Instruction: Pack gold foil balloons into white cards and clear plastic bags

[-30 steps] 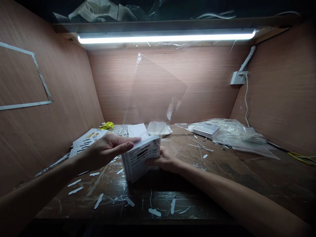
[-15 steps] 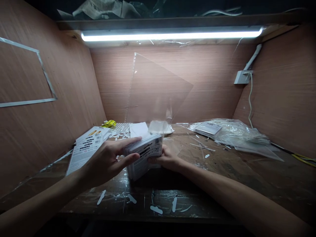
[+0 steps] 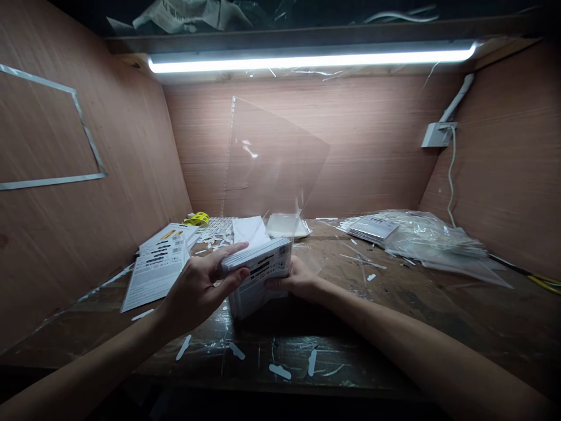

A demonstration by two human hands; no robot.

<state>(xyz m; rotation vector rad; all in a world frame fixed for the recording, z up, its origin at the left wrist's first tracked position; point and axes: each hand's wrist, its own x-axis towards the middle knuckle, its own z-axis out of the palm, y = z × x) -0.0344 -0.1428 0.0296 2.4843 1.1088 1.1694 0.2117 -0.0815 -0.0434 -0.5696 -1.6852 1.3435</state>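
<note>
your left hand (image 3: 199, 286) and right hand (image 3: 298, 279) clamp the stack of boxes (image 3: 258, 275) from opposite ends, fingers curled shut on it; it stands mid-bench (image 3: 394, 304), long axis left-right between your palms

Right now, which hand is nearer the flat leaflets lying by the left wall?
Left. The left hand grips the left side of the white box stack, just right of the leaflets. The right hand holds the stack's far side, with the stack between it and the leaflets.
</note>
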